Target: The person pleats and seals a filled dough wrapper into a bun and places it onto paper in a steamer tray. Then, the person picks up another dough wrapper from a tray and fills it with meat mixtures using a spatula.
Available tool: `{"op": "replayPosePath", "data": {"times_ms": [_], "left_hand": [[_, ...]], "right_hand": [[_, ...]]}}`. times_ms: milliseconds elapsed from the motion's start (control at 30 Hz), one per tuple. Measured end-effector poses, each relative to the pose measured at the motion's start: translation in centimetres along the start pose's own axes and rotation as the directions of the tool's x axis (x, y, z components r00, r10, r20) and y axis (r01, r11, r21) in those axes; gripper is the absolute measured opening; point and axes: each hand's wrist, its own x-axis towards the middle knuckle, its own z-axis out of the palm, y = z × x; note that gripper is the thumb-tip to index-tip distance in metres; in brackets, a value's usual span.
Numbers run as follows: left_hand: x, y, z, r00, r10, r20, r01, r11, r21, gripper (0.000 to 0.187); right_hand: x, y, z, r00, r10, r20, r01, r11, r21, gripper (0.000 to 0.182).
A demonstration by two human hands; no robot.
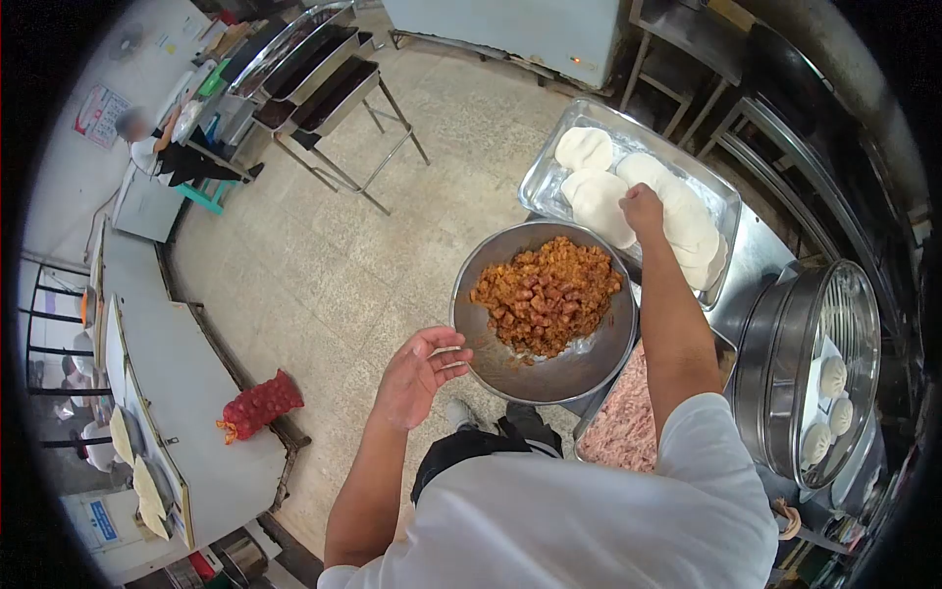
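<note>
Right hand: the right hand (643, 208) is stretched out to 12 o'clock, fingers curled down onto a dough round (602, 204); whether it has pinched the dough or only presses on it, I cannot tell.
Left hand: the left hand (420, 371) is open, palm up and fingers loosely spread, holding nothing, just beside the 8 o'clock edge of the bowl.
Dough rounds: flat white pieces lie overlapping in a steel tray (548, 169), at 12 o'clock from the bowl.
Bowl: a wide metal bowl (510, 368) stands between the two hands, with a heap of reddish-brown diced filling (549, 294) in it.
Meat: a container of pink minced meat (620, 427) sits at 5 o'clock from the bowl, partly under the right forearm.
Steamer: a round steel steamer (814, 378) at 3 o'clock holds shaped white buns (832, 376).
Surface: the steel surface (756, 257) carries tray and steamer.
Floor: a red mesh bag (260, 402) lies at 9 o'clock, well apart.
</note>
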Motion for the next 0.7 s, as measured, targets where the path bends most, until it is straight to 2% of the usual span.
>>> {"op": "replayPosePath", "data": {"times_ms": [133, 200, 300, 433, 500, 567, 633, 667, 700], "left_hand": [[0.3, -0.3, -0.1, 1.0, -0.025, -0.016, 0.025, 1.0, 0.004, 0.056], [0.5, -0.3, 0.1, 0.999, -0.03, -0.021, 0.03, 1.0, 0.009, 0.056], [0.7, -0.2, 0.6, 0.999, -0.032, -0.015, 0.033, 0.999, 0.018, 0.057], [0.8, -0.3, 0.7, 0.999, -0.048, -0.014, 0.048, 0.998, 0.032, 0.057], [1.3, -0.2, 0.8, 0.999, -0.04, -0.001, 0.04, 0.999, 0.037, 0.057], [1.2, -0.3, 0.8, 0.998, -0.055, 0.009, 0.054, 0.998, 0.016, 0.056], [1.3, -0.2, 0.9, 0.998, -0.05, 0.023, 0.05, 0.999, 0.007, 0.054], [1.3, -0.2, 1.0, 0.998, -0.052, 0.025, 0.052, 0.999, 0.012, 0.054], [1.3, -0.1, 1.1, 0.998, -0.055, 0.025, 0.055, 0.998, 0.017, 0.053]], "right_hand": [[0.6, -0.8, 0.2, 0.999, 0.024, -0.042, -0.023, 1.0, 0.012, 0.044], [2.1, 0.1, 0.9, 0.996, -0.034, 0.078, 0.05, 0.976, -0.212, 0.045], [3.3, 0.6, 1.8, 0.994, -0.056, 0.095, 0.08, 0.959, -0.273, 0.047], [3.0, -0.7, 1.0, 0.994, -0.027, 0.108, 0.051, 0.974, -0.223, 0.048], [3.1, -0.5, 1.6, 0.999, -0.041, -0.008, 0.041, 0.997, -0.065, 0.043], [2.4, -1.0, 1.3, 0.997, -0.058, -0.047, 0.058, 0.998, -0.009, 0.039], [3.2, -0.9, 1.2, 0.989, -0.062, 0.137, 0.071, 0.995, -0.067, 0.037], [3.7, -0.9, 1.2, 0.969, -0.153, 0.197, 0.193, 0.959, -0.206, 0.038], [3.5, -0.8, 1.7, 0.969, -0.157, 0.189, 0.195, 0.96, -0.203, 0.038]]}}
